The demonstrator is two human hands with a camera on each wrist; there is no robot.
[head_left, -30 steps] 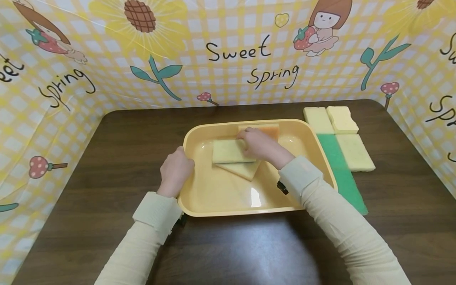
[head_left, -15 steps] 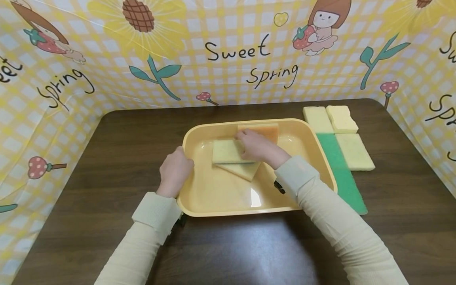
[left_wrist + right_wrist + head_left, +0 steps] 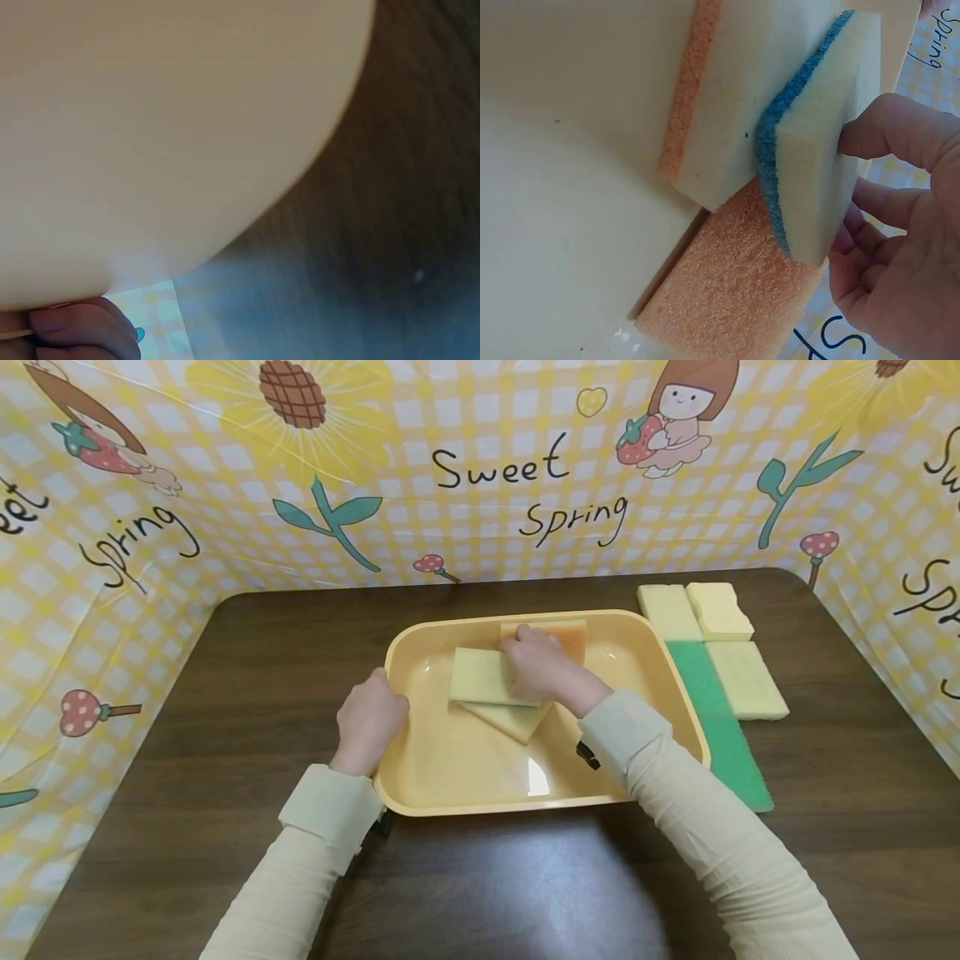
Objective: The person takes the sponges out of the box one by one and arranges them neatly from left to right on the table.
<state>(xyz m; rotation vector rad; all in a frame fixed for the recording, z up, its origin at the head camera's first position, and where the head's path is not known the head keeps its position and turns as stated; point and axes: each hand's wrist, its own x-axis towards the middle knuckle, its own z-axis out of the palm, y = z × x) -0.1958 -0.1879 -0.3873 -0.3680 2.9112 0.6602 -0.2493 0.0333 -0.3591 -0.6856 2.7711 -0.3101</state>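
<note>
My left hand (image 3: pixel 367 722) grips the left rim of the yellow tray (image 3: pixel 465 768); in the left wrist view its curled fingers (image 3: pixel 86 330) lie at the tray's edge. Inside the tray, my right hand (image 3: pixel 542 667) pinches the right end of a pale sponge (image 3: pixel 480 677) with a blue scouring layer, thumb against its pale side. That sponge (image 3: pixel 817 172) is tilted in the right wrist view. Partly beneath it lies a second pale sponge (image 3: pixel 510 720), orange on its scouring side. A third sponge (image 3: pixel 566 633), orange face showing, leans by the back wall, partly hidden by my right hand.
Right of the tray, several sponges and pads lie on the dark wooden table (image 3: pixel 300 693): pale sponges (image 3: pixel 747 681), a notched one (image 3: pixel 720 610), and green pads (image 3: pixel 735 760). Behind rises a yellow checked cloth (image 3: pixel 495 552).
The blue-layered sponge has shifted and turned slightly in my right hand, its left end moving a little away from me. My left hand stays on the rim.
</note>
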